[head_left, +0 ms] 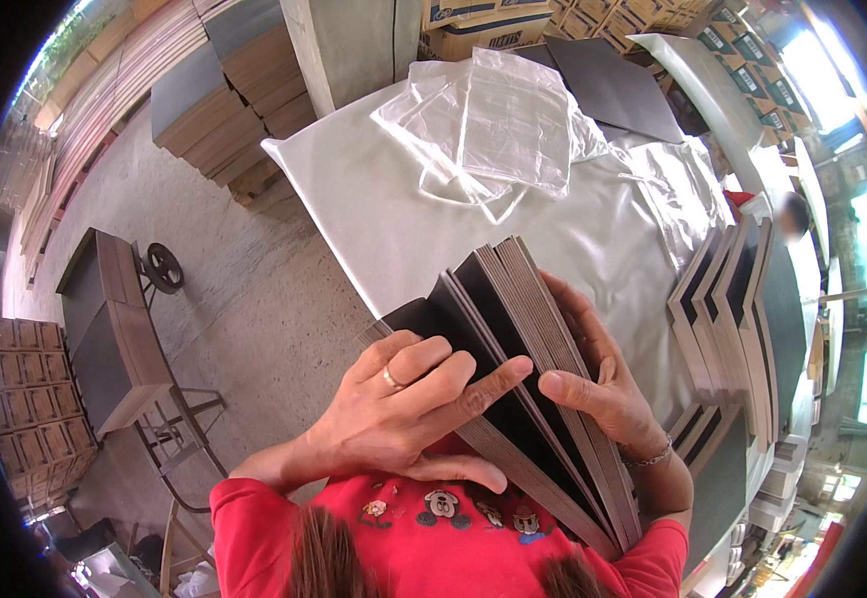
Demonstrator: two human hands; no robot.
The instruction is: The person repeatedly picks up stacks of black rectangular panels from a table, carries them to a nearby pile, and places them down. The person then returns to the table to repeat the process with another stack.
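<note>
A thick stack of black boards (498, 299) with grey-brown edges stands upright against my chest, parted into bundles that spread apart at the top. My right hand (598, 369) wraps round its right side, with the thumb on the near edges and the fingers behind. My left hand (418, 394), a ring on one finger, lies across the left bundle with most fingers curled. Its index finger stretches to the parted edges, and its thumb lies lower down across the boards. The left fingertips are partly hidden.
A pale-covered table (353, 189) lies ahead, bearing clear plastic bags (513, 125) and a dark board (613, 90). Angled board stacks (737, 319) stand at the right. On the left are a loaded cart (114, 329), cartons (34, 399) and piled boards (209, 110) beside a pillar (353, 50).
</note>
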